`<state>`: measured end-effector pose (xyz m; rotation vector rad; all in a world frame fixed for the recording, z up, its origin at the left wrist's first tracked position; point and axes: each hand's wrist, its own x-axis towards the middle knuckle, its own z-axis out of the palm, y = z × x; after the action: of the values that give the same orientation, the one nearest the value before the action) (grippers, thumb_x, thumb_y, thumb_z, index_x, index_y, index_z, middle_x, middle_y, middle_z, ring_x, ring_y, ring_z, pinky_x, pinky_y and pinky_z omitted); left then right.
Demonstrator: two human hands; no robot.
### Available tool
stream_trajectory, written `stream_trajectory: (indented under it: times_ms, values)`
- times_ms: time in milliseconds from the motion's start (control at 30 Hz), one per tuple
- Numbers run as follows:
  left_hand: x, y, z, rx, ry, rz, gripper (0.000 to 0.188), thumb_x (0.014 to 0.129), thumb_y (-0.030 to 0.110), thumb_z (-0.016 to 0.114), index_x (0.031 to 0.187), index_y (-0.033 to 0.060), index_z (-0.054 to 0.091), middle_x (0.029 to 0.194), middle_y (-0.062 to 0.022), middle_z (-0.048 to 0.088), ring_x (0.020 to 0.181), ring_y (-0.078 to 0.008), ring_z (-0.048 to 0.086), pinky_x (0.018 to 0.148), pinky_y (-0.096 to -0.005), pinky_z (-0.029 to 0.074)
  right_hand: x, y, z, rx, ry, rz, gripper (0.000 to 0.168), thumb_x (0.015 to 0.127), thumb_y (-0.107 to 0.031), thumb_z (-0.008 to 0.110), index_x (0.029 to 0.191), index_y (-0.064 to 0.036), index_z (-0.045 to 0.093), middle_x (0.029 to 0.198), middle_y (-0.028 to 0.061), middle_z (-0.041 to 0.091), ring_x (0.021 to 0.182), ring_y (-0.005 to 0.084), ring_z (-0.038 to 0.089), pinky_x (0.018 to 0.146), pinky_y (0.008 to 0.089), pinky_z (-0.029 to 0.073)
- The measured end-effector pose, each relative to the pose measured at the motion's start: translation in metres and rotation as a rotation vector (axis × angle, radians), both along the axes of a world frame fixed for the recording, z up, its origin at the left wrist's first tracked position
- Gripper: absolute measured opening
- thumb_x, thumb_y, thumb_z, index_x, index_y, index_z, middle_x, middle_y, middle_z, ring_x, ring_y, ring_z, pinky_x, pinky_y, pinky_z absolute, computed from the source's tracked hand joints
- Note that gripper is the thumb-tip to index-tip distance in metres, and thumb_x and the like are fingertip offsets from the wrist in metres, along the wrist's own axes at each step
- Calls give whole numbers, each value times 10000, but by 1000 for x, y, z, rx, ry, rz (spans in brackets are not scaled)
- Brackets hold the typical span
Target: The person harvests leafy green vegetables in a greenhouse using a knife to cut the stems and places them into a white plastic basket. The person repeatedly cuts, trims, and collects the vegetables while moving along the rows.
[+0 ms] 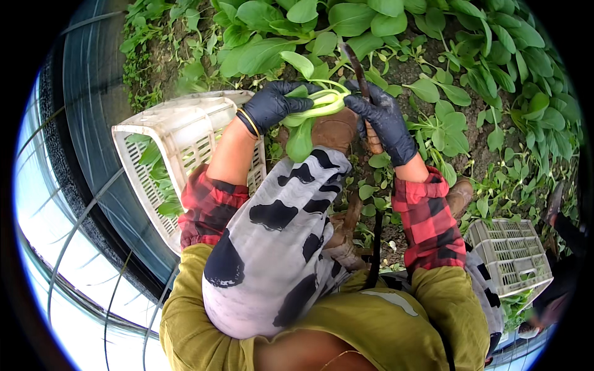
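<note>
My left hand [274,104], in a black glove, is closed around the stalks of a leafy green plant [320,109] like bok choy, its base pointing right. My right hand [383,118], also gloved in black, grips the wooden handle of a curved knife or sickle [357,65], whose dark blade points up and away from me. The fingertips of that hand touch the base of the plant. Part of the handle is hidden by the glove.
A white plastic crate [185,125] with greens inside lies at my left, beside plastic sheeting [106,92]. Leafy plants [352,21] grow in front. Another crate [510,255] stands at lower right, near a person in dark clothes [564,273]. My boot [335,130] is below the plant.
</note>
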<state>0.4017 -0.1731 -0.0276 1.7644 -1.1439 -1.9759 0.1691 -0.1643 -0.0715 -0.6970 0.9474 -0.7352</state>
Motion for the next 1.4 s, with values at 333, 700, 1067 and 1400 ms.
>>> stream_trajectory:
  times_ms: [333,700,1067,1400]
  values:
    - [-77,-27,38,-525,-497,-1154,794,692,587,617,1220,11,479,1045,-233,572,976,-365,549,865,-392,417,-24,18,1,-458,636,-42,288,797,-283,645,880,-9,618,720,156,621,665,267,621,611,338,473]
    - [-80,0,-25,-202,-61,-368,376,739,91,702,1078,22,555,817,-42,604,665,-104,567,624,-251,484,-42,45,-29,-431,709,-180,218,848,-260,540,879,-56,611,646,119,599,515,256,567,464,366,440]
    - [-66,-12,-2,147,320,-394,407,764,83,655,1148,48,525,879,-66,608,742,-160,591,674,-287,492,-52,45,-53,-482,943,199,211,844,-184,573,1000,-46,608,864,156,645,709,296,628,628,377,482]
    - [21,-114,-68,-673,-1296,-931,637,769,152,536,1356,184,290,977,-209,616,856,-359,610,750,-436,476,34,-19,-58,133,191,106,229,843,-206,528,968,-17,565,665,138,585,535,261,572,487,355,444]
